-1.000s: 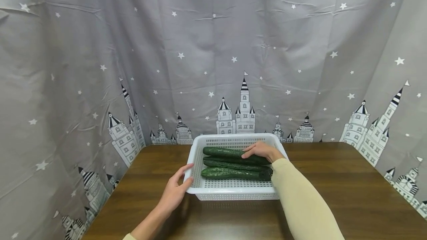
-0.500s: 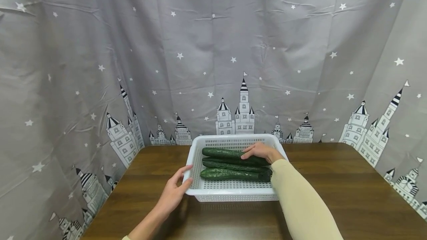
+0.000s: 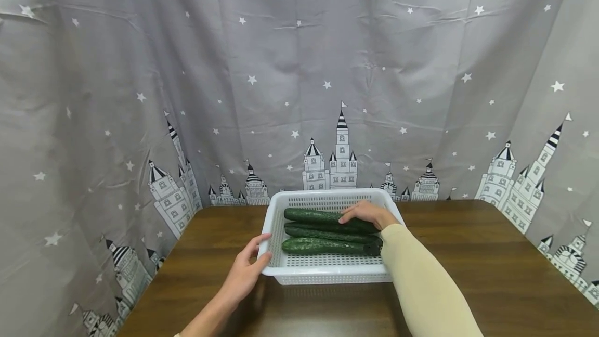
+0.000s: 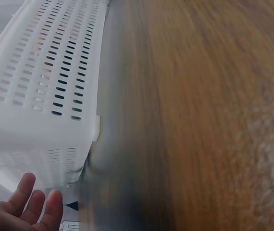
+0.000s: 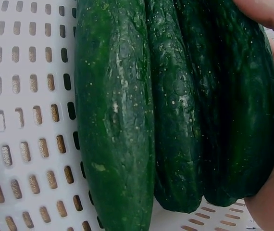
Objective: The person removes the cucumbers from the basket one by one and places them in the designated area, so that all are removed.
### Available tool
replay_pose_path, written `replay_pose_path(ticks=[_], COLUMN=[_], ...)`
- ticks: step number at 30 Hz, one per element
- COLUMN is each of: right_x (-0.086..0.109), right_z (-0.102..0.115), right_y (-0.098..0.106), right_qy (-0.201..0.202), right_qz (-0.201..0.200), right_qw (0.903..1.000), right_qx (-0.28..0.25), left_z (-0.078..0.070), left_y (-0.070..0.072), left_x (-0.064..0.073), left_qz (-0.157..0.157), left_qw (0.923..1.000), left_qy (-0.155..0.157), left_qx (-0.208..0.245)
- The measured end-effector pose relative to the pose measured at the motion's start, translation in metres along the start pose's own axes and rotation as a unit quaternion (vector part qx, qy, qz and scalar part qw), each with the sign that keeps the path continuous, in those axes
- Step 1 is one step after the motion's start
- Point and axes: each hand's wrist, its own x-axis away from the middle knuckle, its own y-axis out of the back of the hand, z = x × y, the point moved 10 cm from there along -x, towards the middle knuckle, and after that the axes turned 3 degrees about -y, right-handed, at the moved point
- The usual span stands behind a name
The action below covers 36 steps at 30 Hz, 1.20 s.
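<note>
- Step, as I read it: you're handling the far cucumber (image 3: 311,216) w/ your R hand (image 3: 369,214) while your L hand (image 3: 245,264) seems to steady the basket — judgement only.
- R hand: fingers curled over & round the far cucumber, toward its R end; R-wrist view has the palm alongside it.
- L hand: fingers relaxed & loosely spread, touching the L end of the basket, not wrapped round it.
- Next move prob. calls for a snug R hold and a calm L hand, so the basket doesn't skid; mind the neighbours — they lie tight together and could roll.
- Location: all cukes lie lengthwise inside the white perforated plastic basket (image 3: 327,270), which sits on the wood-grain tabletop (image 3: 486,254).
- Count: looks like 4, though the middle ones overlap & your R hand hides part.
- Looks: dark green, long, glossy, bumpy skin w/ pale specks; the near cucumber (image 3: 318,246) is lighter, w/ pale mottling. Firm, I'd guess, and maybe a bit slick.
</note>
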Motion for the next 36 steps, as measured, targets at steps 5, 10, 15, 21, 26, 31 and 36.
replay_pose_path(ticks=[5, 10, 15, 21, 26, 31, 36], right_x=[0.0004, -0.0025, -0.0038, -0.0010, -0.0016, -0.0022, 0.0006], right_z=[-0.0016, -0.0021, 0.0006, -0.0016, -0.0010, 0.0010, 0.0039], right_y=[-0.0025, 0.0019, 0.0050, 0.0030, -0.0004, 0.0013, -0.0003], right_qy=[0.000, -0.002, -0.007, -0.004, 0.005, 0.008, 0.013], right_qz=[0.005, -0.003, 0.001, 0.001, -0.005, -0.007, 0.008], right_qw=[1.0000, 1.0000, 0.9999, 1.0000, 0.9999, 0.9999, 0.9995], right_qx=[-0.002, -0.006, -0.011, -0.002, 0.008, 0.006, 0.026], left_z=[0.0022, 0.0000, -0.0027, -0.0035, -0.0017, -0.0006, 0.0003], left_y=[-0.0011, -0.0018, -0.0010, -0.0014, -0.0009, -0.0005, 0.0002], left_x=[0.0009, -0.0006, -0.0031, -0.0013, 0.0003, -0.0025, -0.0024], left_qz=[0.005, 0.007, 0.011, 0.012, 0.011, 0.009, 0.006], left_qw=[0.9999, 0.9999, 0.9998, 0.9998, 0.9998, 0.9998, 0.9999], left_qy=[0.011, 0.009, 0.007, 0.006, 0.007, 0.004, 0.006], left_qx=[0.006, 0.012, 0.016, 0.011, 0.011, 0.014, 0.014])
